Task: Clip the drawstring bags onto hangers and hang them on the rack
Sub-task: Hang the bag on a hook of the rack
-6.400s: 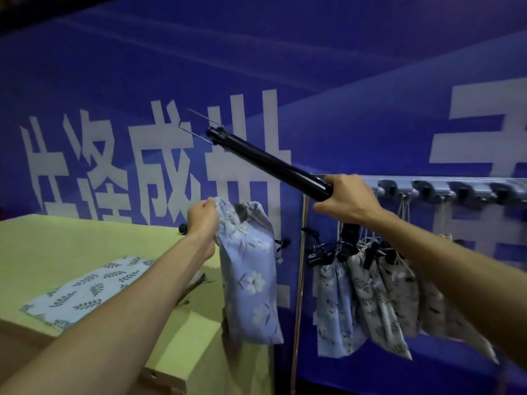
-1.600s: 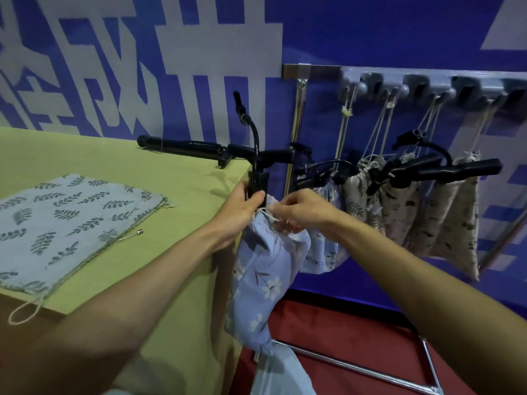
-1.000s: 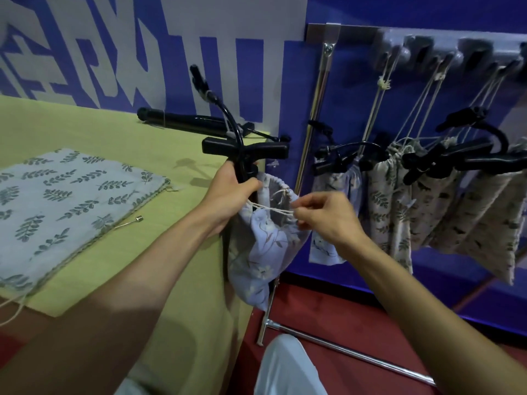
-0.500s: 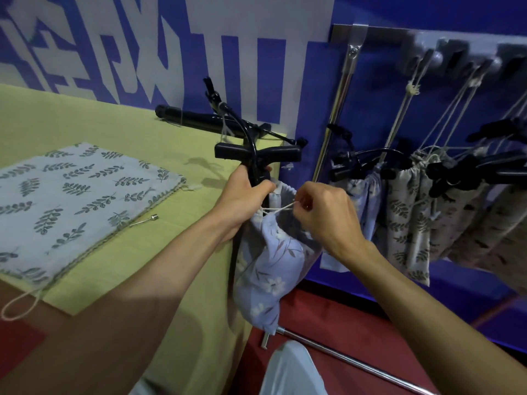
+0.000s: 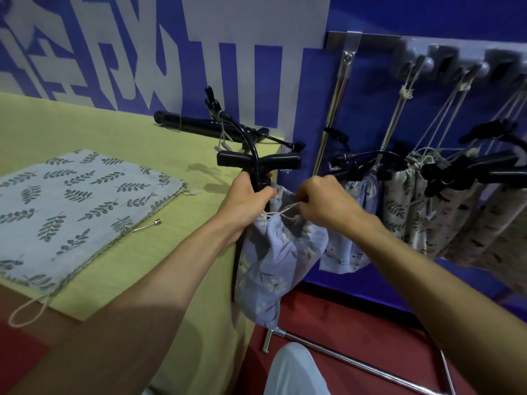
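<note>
A light-blue floral drawstring bag (image 5: 278,260) hangs below a black clip hanger (image 5: 258,162) at the table's right corner. My left hand (image 5: 245,203) grips the hanger's clip together with the bag's top edge. My right hand (image 5: 323,203) pinches the bag's white drawstring (image 5: 281,212) just right of the clip. The rack's hook rail (image 5: 456,61) runs along the top right, with several bags (image 5: 405,203) on black hangers hanging from it by their strings. Another bag with a leaf print (image 5: 74,206) lies flat on the table.
A black pole (image 5: 199,128) lies along the back of the yellow-green table (image 5: 159,252). A small metal pin (image 5: 147,226) lies beside the flat bag. The rack's chrome upright (image 5: 335,109) and floor bar (image 5: 356,363) stand over a red floor. A blue lettered wall is behind.
My right hand has moved along the drawstring near the clip, first pulling it out to the right, then coming back in close. My left hand keeps its grip on the hanger and bag.
</note>
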A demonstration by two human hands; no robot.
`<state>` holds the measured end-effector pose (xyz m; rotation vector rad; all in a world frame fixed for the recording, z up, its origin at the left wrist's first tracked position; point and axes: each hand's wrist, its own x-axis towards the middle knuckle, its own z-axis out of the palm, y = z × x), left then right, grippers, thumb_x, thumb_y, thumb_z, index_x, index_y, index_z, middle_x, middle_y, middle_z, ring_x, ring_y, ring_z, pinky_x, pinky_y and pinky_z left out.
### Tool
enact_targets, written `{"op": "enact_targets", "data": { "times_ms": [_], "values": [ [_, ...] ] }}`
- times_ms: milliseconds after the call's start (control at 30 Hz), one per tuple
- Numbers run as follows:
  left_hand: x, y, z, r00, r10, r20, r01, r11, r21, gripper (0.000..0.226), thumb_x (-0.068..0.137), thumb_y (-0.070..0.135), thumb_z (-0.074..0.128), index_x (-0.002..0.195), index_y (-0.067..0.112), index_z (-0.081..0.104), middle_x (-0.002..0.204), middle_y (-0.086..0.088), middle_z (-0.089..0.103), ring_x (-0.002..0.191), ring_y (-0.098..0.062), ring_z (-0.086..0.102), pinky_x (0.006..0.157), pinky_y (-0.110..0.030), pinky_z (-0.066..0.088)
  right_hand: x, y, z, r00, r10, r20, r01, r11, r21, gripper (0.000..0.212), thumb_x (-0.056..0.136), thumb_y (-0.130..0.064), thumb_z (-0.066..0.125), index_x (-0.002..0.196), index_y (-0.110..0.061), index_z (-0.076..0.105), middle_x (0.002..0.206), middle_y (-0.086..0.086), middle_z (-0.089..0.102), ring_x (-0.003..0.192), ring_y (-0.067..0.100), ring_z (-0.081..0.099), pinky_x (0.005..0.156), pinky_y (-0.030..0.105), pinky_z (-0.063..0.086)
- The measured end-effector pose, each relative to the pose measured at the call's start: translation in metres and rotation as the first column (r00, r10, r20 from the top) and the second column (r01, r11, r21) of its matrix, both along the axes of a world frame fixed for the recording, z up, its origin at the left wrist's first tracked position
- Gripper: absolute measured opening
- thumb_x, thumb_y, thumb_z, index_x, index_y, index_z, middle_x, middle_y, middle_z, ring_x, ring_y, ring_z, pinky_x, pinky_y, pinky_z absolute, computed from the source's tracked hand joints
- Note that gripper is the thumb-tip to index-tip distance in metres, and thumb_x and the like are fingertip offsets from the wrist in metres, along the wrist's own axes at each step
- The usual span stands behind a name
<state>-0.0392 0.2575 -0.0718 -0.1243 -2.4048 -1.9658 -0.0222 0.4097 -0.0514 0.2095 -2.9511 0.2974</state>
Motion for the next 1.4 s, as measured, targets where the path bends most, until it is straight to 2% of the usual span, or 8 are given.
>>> {"op": "enact_targets", "data": {
  "times_ms": [233,367,667,800,900,1100,1200,1400],
  "values": [
    [0.001,0.003,0.003,0.997,0.015,0.071,-0.009,0.996,-0.085,0.034,0.079,0.022,0.071,0.109,0.011,0.057,0.103,-0.008,0.066,0.098,-0.023,0.061,0.093,-0.046,0.050,0.019,0.018,0.052,0.983,0.147,0.113,-0.083,0.895,-0.439,0.009,0.086,-0.011,0.070,0.077,-0.014,0.069,0.064,0.000,0.071,0.057,0.006,0.068,0.060,0.018,0.054],
    [0.003,0.004,0.002,0.996,-0.004,0.094,0.014,0.994,-0.110,0.029,0.072,0.026,0.070,0.097,0.013,0.063,0.090,-0.007,0.070,0.088,-0.024,0.066,0.083,-0.043,0.055,0.027,0.013,0.071,0.987,0.160,0.024,-0.140,0.919,-0.369,0.009,0.085,-0.017,0.071,0.076,-0.020,0.070,0.063,-0.012,0.063,0.055,-0.006,0.056,0.054,0.008,0.040],
    [0.024,0.015,0.017,0.942,-0.210,0.261,0.178,0.974,0.141,0.010,0.089,0.008,0.056,0.080,0.008,0.061,0.061,-0.003,0.066,0.053,-0.012,0.059,0.050,-0.022,0.043,0.036,0.009,0.075,0.951,0.277,0.139,-0.028,0.523,-0.852,0.021,0.094,-0.002,0.052,0.077,-0.010,0.061,0.067,0.001,0.059,0.066,0.010,0.055,0.062,0.019,0.042],
    [0.036,0.010,0.038,0.888,-0.343,0.306,0.363,0.932,-0.009,0.033,0.095,0.041,0.048,0.078,0.021,0.068,0.069,0.004,0.070,0.062,-0.011,0.062,0.067,-0.028,0.044,0.043,0.022,0.086,0.975,0.168,0.147,0.059,0.438,-0.897,0.023,0.094,-0.004,0.051,0.073,-0.011,0.058,0.061,0.002,0.052,0.052,0.011,0.043,0.049,0.022,0.034],
    [0.046,0.008,0.055,0.987,-0.156,0.036,0.156,0.896,-0.417,0.041,0.091,0.044,0.053,0.085,0.009,0.074,0.081,-0.004,0.076,0.069,-0.020,0.071,0.079,-0.034,0.057,0.050,0.027,0.094,0.990,0.079,0.118,0.070,0.449,-0.891,0.018,0.092,-0.004,0.055,0.075,-0.009,0.057,0.062,0.007,0.049,0.049,0.013,0.039,0.045,0.024,0.028],
    [0.083,0.054,0.076,0.895,-0.408,-0.182,0.365,0.902,-0.229,0.034,0.076,0.040,0.071,0.103,0.024,0.058,0.105,0.002,0.067,0.099,-0.013,0.064,0.088,-0.034,0.051,0.076,0.031,0.117,0.999,0.001,0.035,0.030,0.489,-0.872,0.017,0.090,-0.009,0.058,0.075,-0.008,0.065,0.064,0.004,0.060,0.059,0.014,0.052,0.058,0.025,0.045],
    [0.081,0.090,0.074,0.927,-0.246,-0.285,0.207,0.965,-0.160,0.019,0.083,0.042,0.067,0.080,0.032,0.052,0.092,-0.004,0.062,0.092,-0.028,0.063,0.078,-0.040,0.047,0.094,0.043,0.132,0.999,-0.033,-0.002,0.010,0.331,-0.944,0.017,0.088,-0.002,0.052,0.076,-0.010,0.060,0.059,0.005,0.057,0.055,0.016,0.048,0.052,0.024,0.038],
    [0.094,0.131,0.080,0.894,-0.244,-0.375,0.047,0.885,-0.463,0.014,0.091,0.033,0.056,0.093,0.020,0.059,0.107,-0.007,0.053,0.106,-0.029,0.052,0.091,-0.042,0.034,0.118,0.075,0.151,0.972,-0.200,-0.121,-0.031,0.402,-0.915,0.020,0.085,-0.001,0.050,0.077,-0.016,0.061,0.046,-0.005,0.057,0.049,0.010,0.047,0.054,0.024,0.034]
  ]
}}
